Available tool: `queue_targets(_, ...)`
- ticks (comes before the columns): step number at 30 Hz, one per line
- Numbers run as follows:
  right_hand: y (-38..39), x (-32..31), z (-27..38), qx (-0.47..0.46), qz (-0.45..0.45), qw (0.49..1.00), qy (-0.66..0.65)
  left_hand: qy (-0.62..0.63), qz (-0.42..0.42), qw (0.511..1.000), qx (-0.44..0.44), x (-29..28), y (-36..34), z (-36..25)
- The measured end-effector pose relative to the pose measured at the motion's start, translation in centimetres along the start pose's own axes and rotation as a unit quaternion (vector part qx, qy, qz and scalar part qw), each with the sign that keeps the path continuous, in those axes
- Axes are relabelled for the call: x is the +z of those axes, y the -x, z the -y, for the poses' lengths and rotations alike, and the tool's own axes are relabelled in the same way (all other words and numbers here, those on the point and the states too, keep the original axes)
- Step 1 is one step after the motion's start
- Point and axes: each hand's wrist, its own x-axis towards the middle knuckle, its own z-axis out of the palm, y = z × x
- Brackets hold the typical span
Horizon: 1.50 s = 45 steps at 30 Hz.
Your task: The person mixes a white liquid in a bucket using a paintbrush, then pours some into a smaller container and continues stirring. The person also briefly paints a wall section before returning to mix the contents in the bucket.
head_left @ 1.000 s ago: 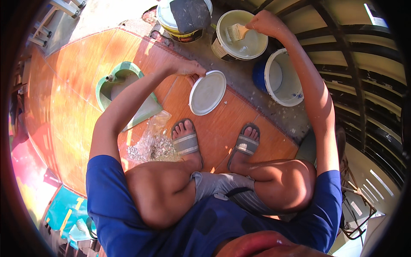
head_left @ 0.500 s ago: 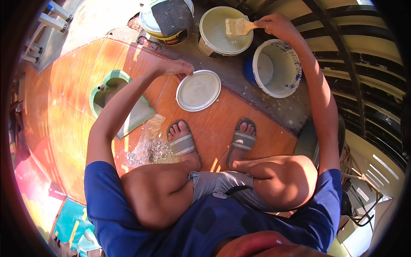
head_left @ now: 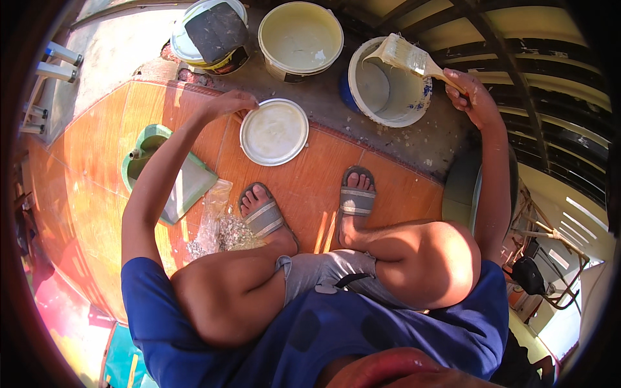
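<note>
Paintbrush (head_left: 417, 63) clamped in right hand (head_left: 475, 98), bristles (head_left: 394, 52) slanted forward-left, lid (head_left: 275, 132) pinched in left hand (head_left: 233, 104), orange floor (head_left: 326, 145) below, black bars (head_left: 501, 49) rightward

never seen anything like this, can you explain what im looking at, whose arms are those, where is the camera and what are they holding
There is no robot: these are a person's own bare arms. Every picture comes from the left one of two wide fisheye cameras worn on the head, looking down, so straight edges bend near the rim.

The right hand grips a paintbrush by its handle, its bristles seen over a blue and white bucket. The left hand holds a round pale lid by its edge.

On the orange floor lie a green dustpan and a clear plastic bag. Beyond the floor's edge stand a pale open bucket and another bucket with a dark sheet on top.
</note>
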Motion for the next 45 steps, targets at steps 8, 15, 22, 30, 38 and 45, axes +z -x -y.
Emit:
queue_targets(8,-9.3,2.5,-8.0,-0.050,-0.057,0.905,0.419,-0.131,-0.069,0.989,0.006,0.6,1.2,-0.5)
queue_targets(15,-13.8,4.6,-10.7,-0.045,-0.068,0.866,0.493,-0.259,-0.196,0.940,0.106,7.6,0.5,-6.8)
queue_targets(22,-14.7,4.7,-9.9,-0.042,-0.069,0.837,0.541,0.306,-0.011,0.949,0.069,18.0,-5.4,-14.0)
queue_targets(30,-17.2,7.0,-11.9,-0.104,-0.122,0.814,0.558,0.462,0.036,0.882,0.087,16.9,-6.2,-14.2)
queue_targets(38,-16.1,7.5,-10.0,-0.111,-0.111,0.801,0.578,0.422,-0.007,0.899,0.122,17.4,-5.9,-14.0)
queue_targets(45,-15.1,10.1,-9.7,-0.185,-0.150,0.775,0.585,0.379,-0.057,0.915,0.124,16.3,-3.9,-11.6)
